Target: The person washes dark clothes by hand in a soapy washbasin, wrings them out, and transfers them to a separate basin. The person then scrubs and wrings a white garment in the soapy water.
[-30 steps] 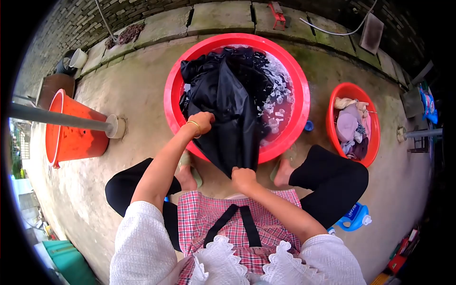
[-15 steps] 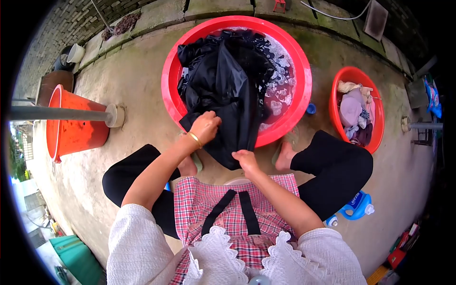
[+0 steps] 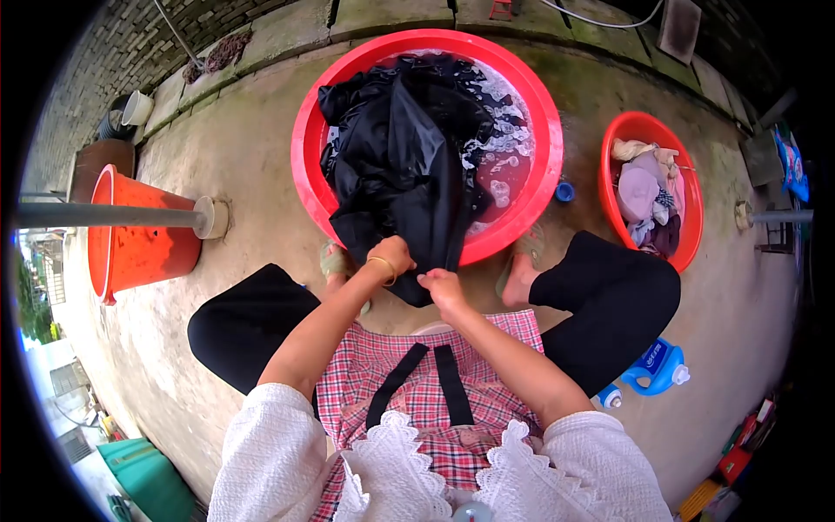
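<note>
A wet black garment [image 3: 404,165] fills much of a large red basin [image 3: 546,174] and hangs over its near rim towards me. Soapy water [image 3: 504,161] with white foam shows at the basin's right side. My left hand [image 3: 393,254], with a gold bangle at the wrist, is closed on the near part of the cloth. Just to its right, my right hand [image 3: 444,289] pinches the garment's hanging edge. The two hands are close together, in front of the rim. Cloth and knuckles hide some of the fingertips.
To the right stands a smaller red tub [image 3: 693,204] of light and dark clothes. A blue cap [image 3: 565,191] lies between the tubs. Blue bottles [image 3: 658,370] are beside my right knee. An orange bucket [image 3: 143,235] and a grey pole [image 3: 113,214] are at left.
My left hand has moved down and right along the black garment, closer to my right hand. My right hand keeps its pinch with little movement. The view has shifted slightly.
</note>
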